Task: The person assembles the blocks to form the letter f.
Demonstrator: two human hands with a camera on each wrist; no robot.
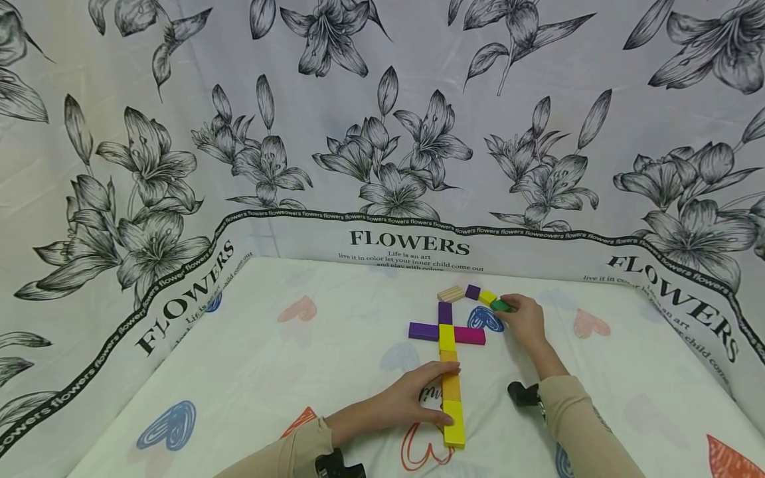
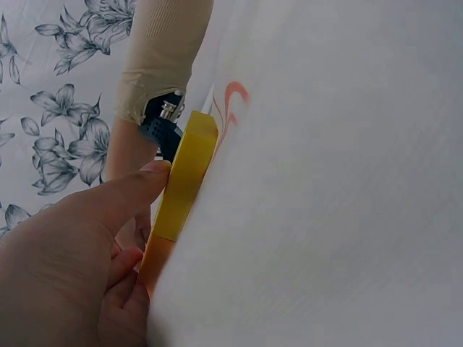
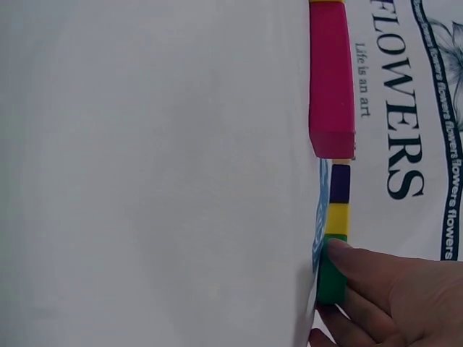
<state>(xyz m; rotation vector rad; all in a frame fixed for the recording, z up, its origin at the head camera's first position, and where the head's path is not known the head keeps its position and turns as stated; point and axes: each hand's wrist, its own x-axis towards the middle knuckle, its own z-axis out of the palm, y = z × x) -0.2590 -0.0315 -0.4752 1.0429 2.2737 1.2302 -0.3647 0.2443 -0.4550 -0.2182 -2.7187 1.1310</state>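
Note:
On the white cloth stands a column of blocks: a yellow block (image 1: 453, 425) nearest, orange blocks (image 1: 451, 384), a yellow square block (image 1: 446, 337) and a purple block (image 1: 445, 312) at the far end. My left hand (image 1: 406, 398) lies along the column's left side; its thumb touches the near yellow block and its index finger reaches over the orange part. My right hand (image 1: 526, 322) pinches a green block (image 3: 332, 278) between thumb and fingers. That block lies against a small yellow block (image 3: 337, 217), beside a dark purple block (image 3: 340, 183).
A purple bar (image 1: 423, 331) and a magenta bar (image 1: 470, 335) extend left and right from the column. Plain wooden blocks (image 1: 451, 294) lie beyond its far end. A flower-printed curtain (image 1: 394, 133) rises behind the cloth with printed hearts (image 1: 169, 425).

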